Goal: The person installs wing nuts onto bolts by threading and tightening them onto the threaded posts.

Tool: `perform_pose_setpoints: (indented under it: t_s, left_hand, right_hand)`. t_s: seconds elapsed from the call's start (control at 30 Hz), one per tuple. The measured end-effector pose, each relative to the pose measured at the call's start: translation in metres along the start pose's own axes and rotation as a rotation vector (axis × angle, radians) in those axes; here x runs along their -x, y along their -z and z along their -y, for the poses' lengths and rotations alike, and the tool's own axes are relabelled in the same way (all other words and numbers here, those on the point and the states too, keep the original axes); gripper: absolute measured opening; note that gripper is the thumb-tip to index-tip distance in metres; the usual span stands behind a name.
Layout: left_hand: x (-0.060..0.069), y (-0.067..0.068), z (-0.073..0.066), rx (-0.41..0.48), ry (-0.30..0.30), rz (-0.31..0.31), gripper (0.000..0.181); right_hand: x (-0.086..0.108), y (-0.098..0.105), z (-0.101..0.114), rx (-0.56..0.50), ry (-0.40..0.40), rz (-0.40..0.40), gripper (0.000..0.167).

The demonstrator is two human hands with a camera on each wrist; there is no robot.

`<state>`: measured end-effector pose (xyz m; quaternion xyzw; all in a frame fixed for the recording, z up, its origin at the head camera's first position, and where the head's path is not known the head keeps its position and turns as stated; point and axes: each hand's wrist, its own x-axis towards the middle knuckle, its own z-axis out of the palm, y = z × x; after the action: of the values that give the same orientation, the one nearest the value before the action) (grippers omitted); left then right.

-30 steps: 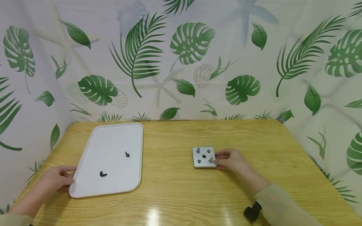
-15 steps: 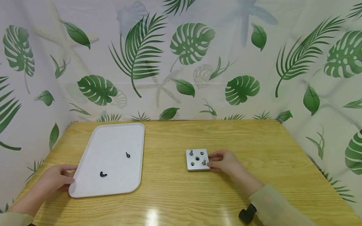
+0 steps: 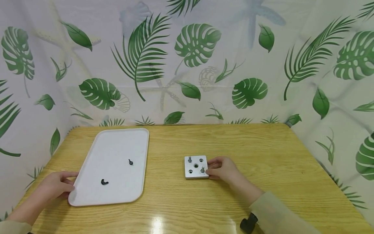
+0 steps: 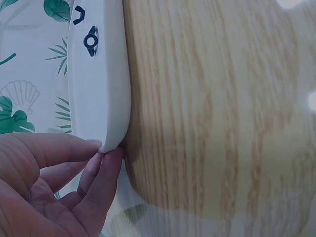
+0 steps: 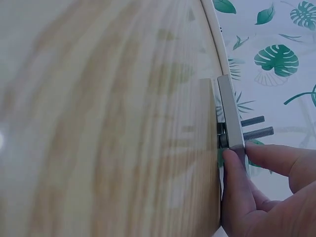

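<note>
I have one container in view, the white tray (image 3: 117,152) at the left of the frame, low-rimmed with rounded corners. Two small black wing nuts (image 3: 104,182) lie in it, well apart: one toward its lower left, the other toward its right side. At the lower left of the frame I see the left hand (image 3: 55,185) pinching the tray's corner, thumb above and fingers below.

The metal plate (image 3: 193,166) is just right of the frame's middle, over the wooden table (image 3: 166,195). It is a thick, silvery square with a hole at its centre and one near each corner. Threaded bolts (image 3: 203,169) stand up through the upper-left and lower-right holes; my right wrist view shows dark heads beneath. The right hand (image 3: 223,169) clamps the plate's right edge between thumb and fingers. Whether the heads touch the table, I can't tell.
</note>
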<state>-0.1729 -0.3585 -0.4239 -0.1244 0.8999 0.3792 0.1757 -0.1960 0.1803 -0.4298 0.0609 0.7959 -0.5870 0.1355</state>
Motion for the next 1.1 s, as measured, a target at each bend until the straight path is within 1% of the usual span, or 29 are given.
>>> perform_pose_setpoints:
  t_s: [0.23, 0.43, 0.5, 0.63, 0.73, 0.83, 0.97, 1.1]
  left_hand:
    - [0.003, 0.001, -0.002, -0.019, 0.014, -0.003, 0.064]
    - [0.004, 0.001, -0.002, -0.012, 0.001, -0.005, 0.063]
    - [0.003, 0.0, -0.002, -0.013, -0.003, -0.007, 0.062]
    - [0.002, -0.001, -0.001, -0.014, 0.002, -0.009, 0.063]
    - [0.002, -0.001, -0.001, -0.009, 0.009, -0.01, 0.064]
    - [0.003, 0.0, -0.001, -0.003, 0.006, -0.01, 0.064]
    - [0.004, 0.001, -0.001, 0.0, -0.012, -0.008, 0.063]
    - [0.005, 0.001, 0.0, 0.003, -0.013, 0.003, 0.062]
  right_hand:
    - [0.004, -0.009, 0.002, -0.011, 0.004, -0.015, 0.037]
    - [0.005, -0.01, 0.002, 0.003, -0.004, -0.032, 0.035]
    - [0.005, -0.009, 0.001, 0.008, -0.005, -0.026, 0.036]
    - [0.002, -0.004, -0.001, 0.11, 0.046, -0.036, 0.039]
    - [-0.001, 0.003, -0.001, 0.173, 0.101, -0.028, 0.046]
    - [-0.002, 0.008, 0.0, 0.121, 0.109, 0.022, 0.054]
    - [-0.003, 0.011, 0.002, 0.051, 0.081, 0.071, 0.064]
    - [-0.006, 0.008, -0.001, 0.032, 0.085, 0.117, 0.075]
